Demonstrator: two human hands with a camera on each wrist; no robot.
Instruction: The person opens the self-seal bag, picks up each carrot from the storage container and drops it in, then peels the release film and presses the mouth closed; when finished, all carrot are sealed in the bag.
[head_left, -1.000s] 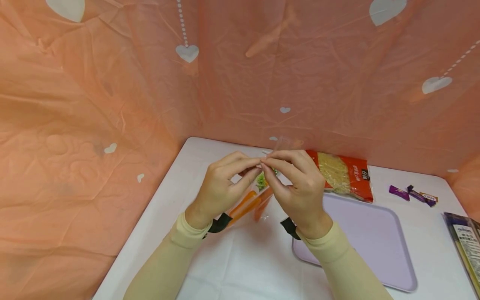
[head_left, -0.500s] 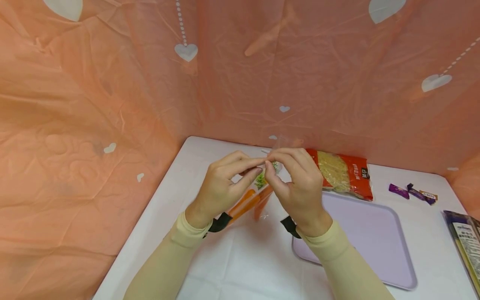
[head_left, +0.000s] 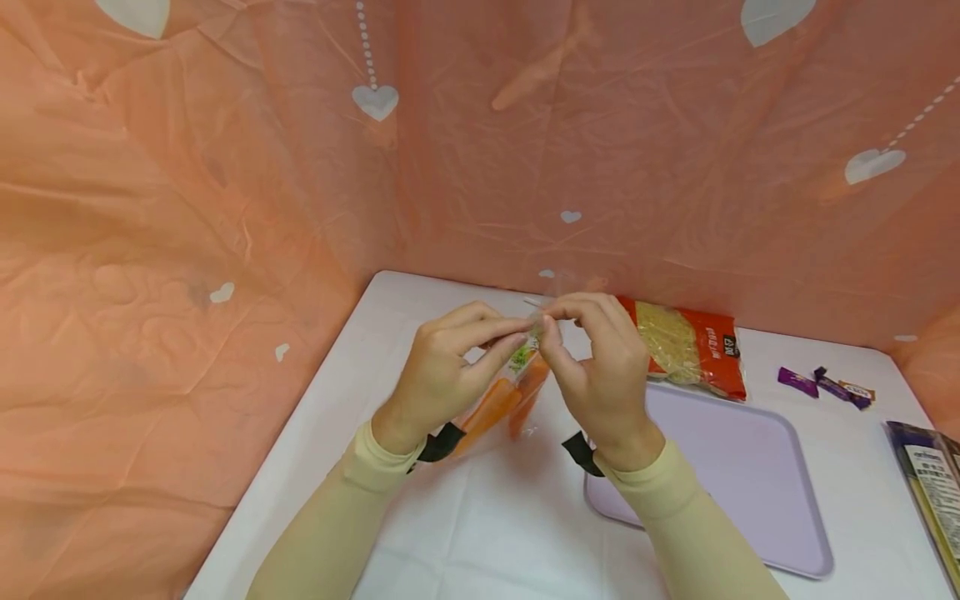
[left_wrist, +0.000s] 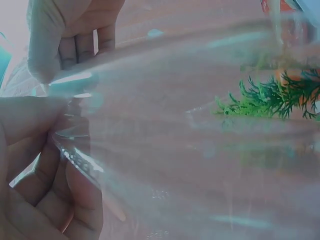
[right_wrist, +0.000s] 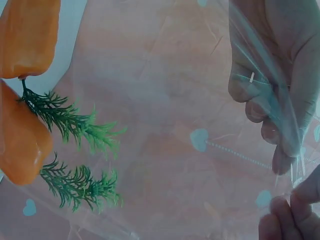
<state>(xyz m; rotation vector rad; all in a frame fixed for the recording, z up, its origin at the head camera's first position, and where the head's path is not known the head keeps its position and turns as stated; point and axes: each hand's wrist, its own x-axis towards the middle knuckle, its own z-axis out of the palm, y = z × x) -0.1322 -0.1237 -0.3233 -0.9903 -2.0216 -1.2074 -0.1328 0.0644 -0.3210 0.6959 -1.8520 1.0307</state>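
A clear plastic bag point(left_wrist: 165, 135) hangs between my two hands, its top edge up at the fingertips. Inside are orange carrots point(head_left: 491, 404) with green leafy tops point(right_wrist: 75, 120); they hang in the lower part of the bag. My left hand point(head_left: 442, 367) pinches the bag's edge between thumb and index finger. Just to its right, the thumb and forefinger of my right hand point(head_left: 603, 367) pinch the same edge, a small gap from the left fingertips. In the left wrist view the film is gathered in folds at the fingers.
A lilac tray point(head_left: 738, 483) lies on the white table point(head_left: 480, 533) at the right. Behind it is a red bag point(head_left: 682, 346) of pale yellow food. Purple-wrapped sweets point(head_left: 798, 382) and a dark packet point(head_left: 930, 483) lie farther right. Orange sheeting point(head_left: 480, 183) hangs behind.
My right fingertips have moved slightly right along the bag's edge, away from the left ones, which first touched them. The left hand has stayed in nearly the same place.
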